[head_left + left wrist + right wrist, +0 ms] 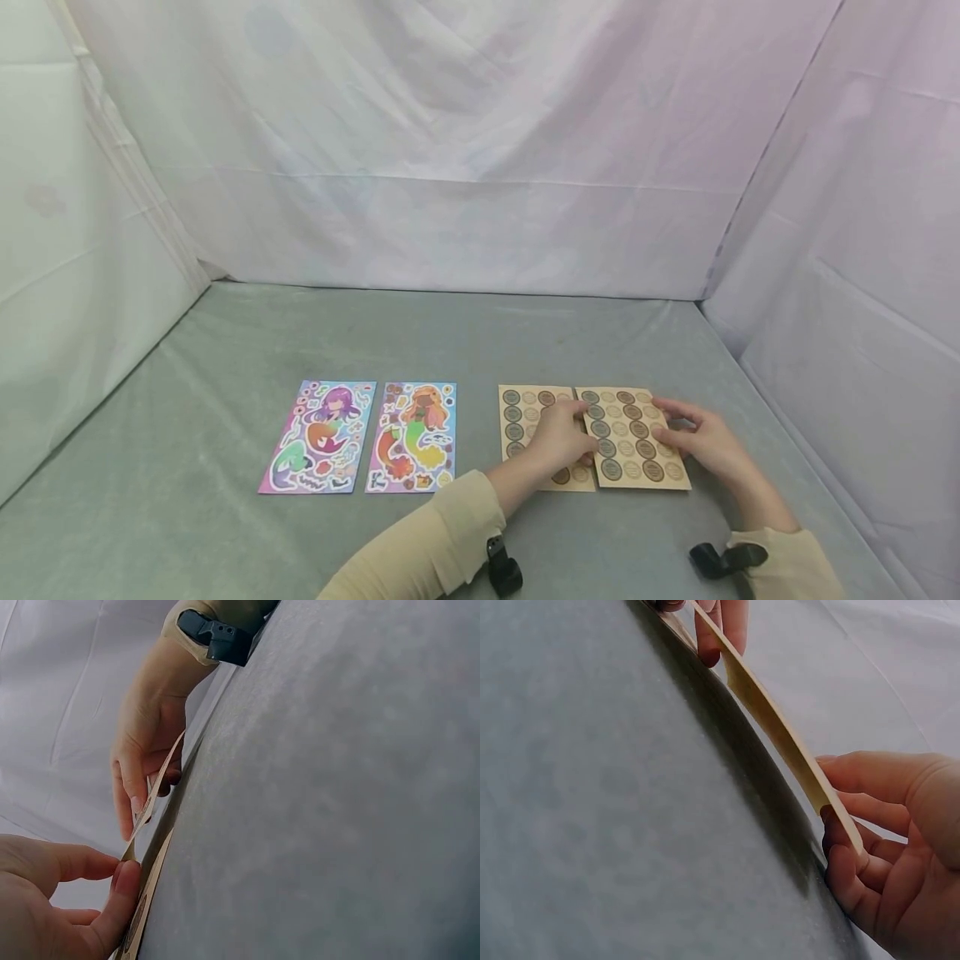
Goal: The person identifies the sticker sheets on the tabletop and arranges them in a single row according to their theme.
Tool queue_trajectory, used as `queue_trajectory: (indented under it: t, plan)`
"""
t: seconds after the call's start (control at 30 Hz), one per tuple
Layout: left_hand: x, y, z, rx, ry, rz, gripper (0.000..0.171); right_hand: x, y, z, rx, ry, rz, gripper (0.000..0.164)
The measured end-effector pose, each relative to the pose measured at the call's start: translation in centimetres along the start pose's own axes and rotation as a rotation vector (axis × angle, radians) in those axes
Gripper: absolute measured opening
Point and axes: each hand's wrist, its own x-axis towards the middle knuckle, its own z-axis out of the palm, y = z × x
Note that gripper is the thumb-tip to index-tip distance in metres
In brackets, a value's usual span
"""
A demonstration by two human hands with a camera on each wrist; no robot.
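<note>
A tan sticker sheet (622,435) with rows of round brown and pale stickers is held between both hands. My left hand (557,435) pinches its left edge between thumb and fingers, while my right hand (708,439) grips the right edge. In the right wrist view, the sheet (780,735) bows slightly and is raised off the table. A second tan sticker sheet (513,415) of the same pattern lies flat beside it, partly hidden under my left hand and forearm.
Two colourful mermaid sticker sheets, one purple-edged (318,437) and one blue-edged (412,437), lie side by side to the left. A grey cloth (420,333) covers the table. White curtains (420,233) enclose the back and sides.
</note>
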Motion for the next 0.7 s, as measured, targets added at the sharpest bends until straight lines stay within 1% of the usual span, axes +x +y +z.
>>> queue_trajectory:
  t: [0.37,0.5,0.7]
  plan:
    - [0.25,-0.16,0.08,0.046,0.004,0.008,0.065,0.04,0.06,0.19,-0.022,0.003,-0.013,0.063]
    - [0.30,-0.24,0.12,0.051,0.006,0.018,0.065,-0.05,-0.03,0.37,-0.027,0.004,-0.012,0.062]
    - [0.31,-0.16,0.13,0.026,-0.005,0.019,0.065,0.08,0.05,0.44,-0.049,-0.001,0.024,0.064]
